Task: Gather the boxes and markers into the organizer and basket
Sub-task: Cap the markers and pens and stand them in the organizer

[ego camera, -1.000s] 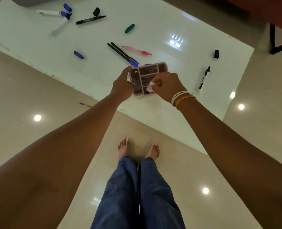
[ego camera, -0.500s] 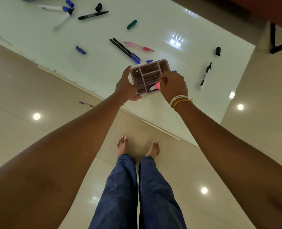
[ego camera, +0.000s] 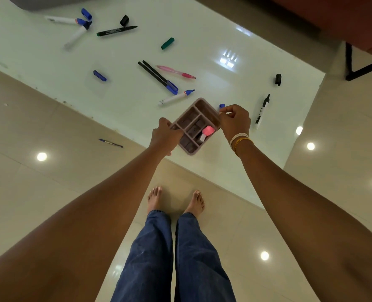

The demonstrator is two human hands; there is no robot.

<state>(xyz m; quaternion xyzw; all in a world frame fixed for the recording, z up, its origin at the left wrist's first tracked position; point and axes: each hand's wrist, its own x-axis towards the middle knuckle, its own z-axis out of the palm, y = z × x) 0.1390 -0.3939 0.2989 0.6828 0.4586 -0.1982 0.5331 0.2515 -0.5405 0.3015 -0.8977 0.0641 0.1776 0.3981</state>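
Organizer gripped by left hand, right hand; marker lettering unreadable.

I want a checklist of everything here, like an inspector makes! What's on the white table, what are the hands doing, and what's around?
Surface: glossy white table, lamp glare on it.
Job's things: purple organizer held above the table's near edge, a pink-capped item in one compartment; scattered markers, such as the black marker and the blue-tipped marker; pink pen; no basket or boxes identifiable.
Clutter: loose caps, such as a green cap and a blue cap.
Hands: left hand grips the organizer's left side; right hand holds its right rim.
Cables: nothing seen.
Surroundings: tiled floor with a pen on it; bare feet.
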